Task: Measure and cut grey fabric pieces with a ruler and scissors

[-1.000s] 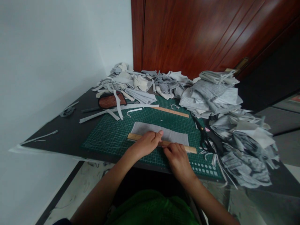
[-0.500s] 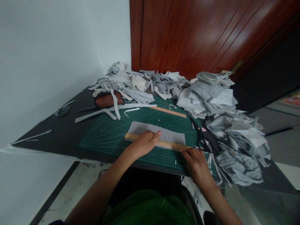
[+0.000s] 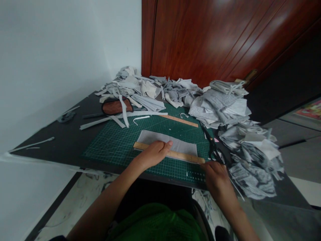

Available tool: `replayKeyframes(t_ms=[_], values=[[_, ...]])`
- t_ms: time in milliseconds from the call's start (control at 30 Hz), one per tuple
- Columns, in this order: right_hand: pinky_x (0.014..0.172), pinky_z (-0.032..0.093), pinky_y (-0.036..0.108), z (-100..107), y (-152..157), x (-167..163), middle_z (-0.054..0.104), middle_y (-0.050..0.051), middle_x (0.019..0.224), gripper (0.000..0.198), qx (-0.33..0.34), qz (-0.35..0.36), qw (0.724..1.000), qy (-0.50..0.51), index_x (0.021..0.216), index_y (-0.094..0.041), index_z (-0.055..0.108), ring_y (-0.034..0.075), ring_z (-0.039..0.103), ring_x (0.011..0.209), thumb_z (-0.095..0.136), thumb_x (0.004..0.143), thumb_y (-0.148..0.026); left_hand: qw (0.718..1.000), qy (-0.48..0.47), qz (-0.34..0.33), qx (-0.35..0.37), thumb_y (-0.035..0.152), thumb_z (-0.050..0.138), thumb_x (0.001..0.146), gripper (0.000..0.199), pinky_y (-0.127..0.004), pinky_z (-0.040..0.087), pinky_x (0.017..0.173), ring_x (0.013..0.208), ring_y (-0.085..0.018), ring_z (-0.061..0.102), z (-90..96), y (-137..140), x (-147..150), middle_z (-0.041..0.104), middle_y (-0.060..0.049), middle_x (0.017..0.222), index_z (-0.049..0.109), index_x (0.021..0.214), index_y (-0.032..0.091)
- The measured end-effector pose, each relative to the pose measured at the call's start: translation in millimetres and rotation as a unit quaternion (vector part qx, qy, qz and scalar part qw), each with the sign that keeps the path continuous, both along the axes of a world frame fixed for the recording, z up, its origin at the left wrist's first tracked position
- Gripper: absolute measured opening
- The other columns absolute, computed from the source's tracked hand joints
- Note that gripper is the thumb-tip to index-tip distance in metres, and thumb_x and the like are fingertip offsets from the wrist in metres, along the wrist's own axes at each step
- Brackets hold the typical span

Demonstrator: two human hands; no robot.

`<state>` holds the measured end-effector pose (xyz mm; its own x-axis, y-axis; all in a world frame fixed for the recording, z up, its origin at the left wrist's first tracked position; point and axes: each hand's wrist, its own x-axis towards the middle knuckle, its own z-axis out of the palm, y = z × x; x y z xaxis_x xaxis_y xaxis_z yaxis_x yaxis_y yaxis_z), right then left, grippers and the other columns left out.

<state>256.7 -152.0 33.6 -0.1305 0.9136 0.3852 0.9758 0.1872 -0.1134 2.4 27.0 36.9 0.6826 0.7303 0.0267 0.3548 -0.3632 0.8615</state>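
Note:
A grey piece of fabric (image 3: pixel 180 145) lies on the green cutting mat (image 3: pixel 110 140). Along its near edge runs a wooden ruler (image 3: pixel 185 156). My left hand (image 3: pixel 157 150) presses the ruler down onto the cloth near its middle, fingers together and thumb out to the right. Just beyond the ruler's right end is my right hand (image 3: pixel 217 175), with its fingers curled closed; what they hold, if anything, is hidden. Black scissors (image 3: pixel 213 145) lie on the mat's right side, right behind my right hand.
Grey and white fabric scraps (image 3: pixel 135 87) are heaped along the back, with stacked cloth (image 3: pixel 220 103) and crumpled pieces (image 3: pixel 253 174) at the right. A second wooden ruler (image 3: pixel 182 120), a brown pouch-like item (image 3: pixel 116 107) and cut strips (image 3: pixel 97 124) lie farther back.
My right hand has moved right, away from the fabric's near edge and past the ruler's end. My left hand stays on the ruler. The view has shifted slightly.

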Motion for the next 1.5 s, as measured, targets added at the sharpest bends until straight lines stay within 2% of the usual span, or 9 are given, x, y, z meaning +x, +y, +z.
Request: replayKeyframes(t_ms=[200, 300, 567, 733, 967, 1133, 1267, 1367, 1500], values=[[0.085, 0.053, 0.039, -5.3, 46.0, -55.7, 0.076, 0.007, 0.102, 0.024, 0.058, 0.049, 0.975, 0.21, 0.113, -0.023, 0.071, 0.025, 0.07, 0.095, 0.055, 0.101, -0.01, 0.995, -0.011, -0.099, 0.012, 0.053, 0.047, 0.104, 0.035, -0.028, 0.045, 0.07, 0.076, -0.018, 0.06, 4.1, 9.0, -11.2, 0.063, 0.001, 0.083, 0.06, 0.115, 0.022], [0.086, 0.053, 0.04, -7.7, 73.4, -77.5, 0.078, 0.007, 0.1, 0.025, 0.04, 0.062, 0.973, 0.218, 0.111, -0.022, 0.071, 0.026, 0.071, 0.094, 0.052, 0.101, -0.01, 0.993, -0.02, -0.113, -0.003, 0.04, 0.063, 0.094, 0.028, -0.026, 0.043, 0.069, 0.077, -0.016, 0.058, 0.3, 13.2, -13.5, 0.063, 0.001, 0.088, 0.059, 0.115, 0.022], [0.089, 0.055, 0.042, -10.3, 86.3, -96.0, 0.078, 0.014, 0.109, 0.025, 0.031, 0.036, 0.971, 0.235, 0.122, -0.014, 0.066, 0.029, 0.071, 0.1, 0.051, 0.101, -0.012, 0.995, -0.029, -0.096, 0.012, 0.029, 0.052, 0.099, 0.021, -0.025, 0.038, 0.07, 0.078, -0.015, 0.056, -10.7, 18.6, -14.2, 0.062, 0.001, 0.08, 0.065, 0.087, 0.018], [0.095, 0.051, 0.051, 7.5, 68.5, -103.1, 0.073, 0.016, 0.12, 0.027, -0.098, -0.026, 0.991, 0.087, 0.124, -0.014, 0.07, 0.035, 0.066, 0.108, 0.061, 0.099, -0.021, 0.997, -0.026, -0.073, 0.015, 0.037, 0.053, 0.101, 0.027, -0.025, 0.038, 0.069, 0.076, -0.015, 0.056, -8.8, 19.6, -12.8, 0.062, 0.002, 0.078, 0.066, 0.087, 0.019], [0.112, 0.042, 0.054, 14.1, 57.9, -120.5, 0.067, 0.022, 0.132, 0.1, -0.155, -0.047, 0.986, 0.024, 0.135, -0.006, 0.065, 0.041, 0.059, 0.123, 0.091, 0.062, -0.069, 0.998, -0.057, -0.033, 0.018, 0.035, 0.059, 0.098, 0.025, -0.024, 0.038, 0.065, 0.07, -0.014, 0.056, -8.3, 14.0, -10.4, 0.062, 0.003, 0.073, 0.067, 0.083, 0.017], [0.122, 0.029, 0.056, 19.6, 59.9, -119.1, 0.068, 0.022, 0.13, 0.115, -0.197, -0.041, 0.979, 0.005, 0.136, -0.005, 0.066, 0.043, 0.059, 0.123, 0.095, 0.047, -0.073, 0.986, -0.109, 0.057, 0.108, 0.024, 0.063, 0.097, 0.014, -0.026, 0.048, 0.074, 0.078, -0.016, 0.065, -21.0, -4.9, -18.2, 0.072, -0.001, 0.082, 0.072, 0.088, 0.018], [0.127, 0.015, 0.058, 13.5, 58.1, -126.2, 0.058, 0.03, 0.146, 0.136, -0.226, -0.044, 0.973, -0.025, 0.147, -0.001, 0.056, 0.047, 0.051, 0.135, 0.096, 0.04, -0.074, 0.953, -0.069, 0.103, 0.278, 0.014, 0.058, 0.098, 0.016, -0.029, 0.051, 0.08, 0.085, -0.017, 0.065, -23.6, -14.9, -34.1, 0.072, -0.002, 0.089, 0.073, 0.096, 0.019], [0.127, 0.012, 0.06, 8.9, 57.5, -131.3, 0.051, 0.033, 0.154, 0.136, -0.239, -0.048, 0.968, -0.055, 0.151, -0.003, 0.053, 0.049, 0.046, 0.14, 0.096, 0.043, -0.073, 0.915, 0.032, 0.076, 0.394, 0.007, 0.053, 0.097, 0.024, -0.033, 0.051, 0.084, 0.091, -0.02, 0.062, -21.1, -20.3, -44.3, 0.069, -0.005, 0.094, 0.073, 0.099, 0.019], [0.125, 0.019, 0.058, 9.5, 59.5, -127.7, 0.055, 0.031, 0.15, 0.128, -0.243, -0.031, 0.968, -0.062, 0.151, -0.004, 0.053, 0.047, 0.047, 0.14, 0.1, 0.047, -0.061, 0.903, 0.125, 0.021, 0.41, 0.003, 0.054, 0.092, 0.026, -0.034, 0.051, 0.085, 0.094, -0.021, 0.06, -18.4, -25.7, -48.4, 0.067, -0.006, 0.097, 0.073, 0.1, 0.019]])
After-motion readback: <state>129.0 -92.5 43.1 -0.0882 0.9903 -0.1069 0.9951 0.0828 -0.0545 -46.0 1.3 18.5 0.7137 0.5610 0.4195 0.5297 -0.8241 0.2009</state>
